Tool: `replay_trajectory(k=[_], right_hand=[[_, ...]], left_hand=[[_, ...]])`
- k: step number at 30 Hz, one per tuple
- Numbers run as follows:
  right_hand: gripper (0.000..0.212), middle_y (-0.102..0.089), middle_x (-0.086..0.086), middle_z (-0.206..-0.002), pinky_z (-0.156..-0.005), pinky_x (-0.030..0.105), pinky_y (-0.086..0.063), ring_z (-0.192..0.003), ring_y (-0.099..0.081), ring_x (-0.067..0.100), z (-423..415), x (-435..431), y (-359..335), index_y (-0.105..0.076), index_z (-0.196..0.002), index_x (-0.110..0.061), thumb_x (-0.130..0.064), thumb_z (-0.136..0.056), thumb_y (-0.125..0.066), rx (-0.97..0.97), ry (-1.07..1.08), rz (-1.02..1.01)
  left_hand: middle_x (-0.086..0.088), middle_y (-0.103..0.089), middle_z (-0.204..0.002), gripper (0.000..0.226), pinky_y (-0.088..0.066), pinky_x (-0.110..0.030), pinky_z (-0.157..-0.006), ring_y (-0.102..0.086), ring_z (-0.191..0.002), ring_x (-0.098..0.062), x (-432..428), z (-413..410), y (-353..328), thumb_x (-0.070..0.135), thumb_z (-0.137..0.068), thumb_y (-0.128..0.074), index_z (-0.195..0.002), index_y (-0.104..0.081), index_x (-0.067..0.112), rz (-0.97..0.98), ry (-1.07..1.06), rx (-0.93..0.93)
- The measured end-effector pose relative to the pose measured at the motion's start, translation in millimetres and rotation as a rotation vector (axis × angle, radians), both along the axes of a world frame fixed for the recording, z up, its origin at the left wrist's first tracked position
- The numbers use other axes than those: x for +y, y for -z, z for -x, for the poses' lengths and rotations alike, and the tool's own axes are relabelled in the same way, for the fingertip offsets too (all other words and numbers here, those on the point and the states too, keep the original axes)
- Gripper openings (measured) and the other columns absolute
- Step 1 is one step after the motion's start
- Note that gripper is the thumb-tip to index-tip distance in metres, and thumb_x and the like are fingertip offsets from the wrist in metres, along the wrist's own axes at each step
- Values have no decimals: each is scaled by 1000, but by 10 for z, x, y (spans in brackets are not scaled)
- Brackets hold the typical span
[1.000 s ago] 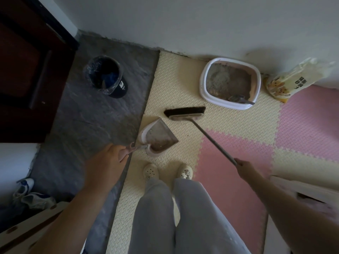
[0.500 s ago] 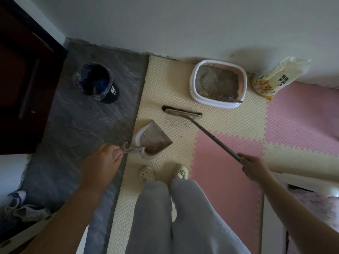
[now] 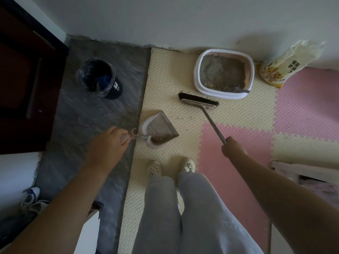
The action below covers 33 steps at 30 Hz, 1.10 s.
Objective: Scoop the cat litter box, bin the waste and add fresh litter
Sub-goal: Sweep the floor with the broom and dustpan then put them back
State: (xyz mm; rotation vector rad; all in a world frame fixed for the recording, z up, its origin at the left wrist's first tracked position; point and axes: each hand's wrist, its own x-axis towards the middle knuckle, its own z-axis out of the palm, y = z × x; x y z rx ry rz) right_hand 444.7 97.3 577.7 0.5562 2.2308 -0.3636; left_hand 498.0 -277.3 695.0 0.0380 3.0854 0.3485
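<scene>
My left hand [image 3: 108, 143] grips the pink handle of a dustpan [image 3: 158, 132] resting on the cream foam mat, with some litter in its back. My right hand [image 3: 233, 149] holds the long handle of a broom [image 3: 199, 100], whose black bristle head lies on the mat between the dustpan and the litter box. The white-rimmed litter box [image 3: 197, 74] sits against the wall, filled with grey-brown litter, and a grey scoop [image 3: 236, 89] lies in its near corner. A yellow litter bag [image 3: 288, 65] leans at the wall to its right. A lined black bin [image 3: 100, 79] stands on the grey floor at the left.
Scattered litter grains [image 3: 183, 118] lie on the mat in front of the dustpan. My feet in white clogs [image 3: 154, 168] stand just behind it. A dark wooden door [image 3: 22, 79] is at the far left, shoes [image 3: 30, 197] at lower left, white furniture [image 3: 302, 171] at right.
The broom head has swung away from the dustpan toward the litter box, its bristles showing again. My right hand has moved with the handle. The dustpan stays in place.
</scene>
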Motion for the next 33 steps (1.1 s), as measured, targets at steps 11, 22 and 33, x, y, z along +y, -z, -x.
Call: replay_trajectory(k=[11,22,33], right_hand=[[18,-50,10,-60,-42,27,-37,-45,-46,20,-356,-721,94,-54,-100,0,-1,-90,-39,-110,336,277],[10,-31,4,-51,-32,10,-18,-29,-24,8,-846,-1129,-348,-49,-87,-11,-8,-94,-42,-204,739,566],[19,-39,3,-55,-44,18,-19,-44,-27,12,-1027,-691,-941,-59,-110,-24,-19,-99,-45,51,540,491]], left_hand=[[-13,-65,-78,12,-49,-30,-47,-62,-61,-30,-172,193,231,13,-76,-74,-81,-69,3,-33,198,60],[-9,-64,-69,18,-32,-21,-49,-61,-54,-24,17,33,35,7,-65,-85,-75,-69,6,-60,155,-12],[-10,-65,-92,16,-37,-27,-53,-64,-69,-28,-498,11,-22,23,-86,-70,-93,-69,8,-4,143,-76]])
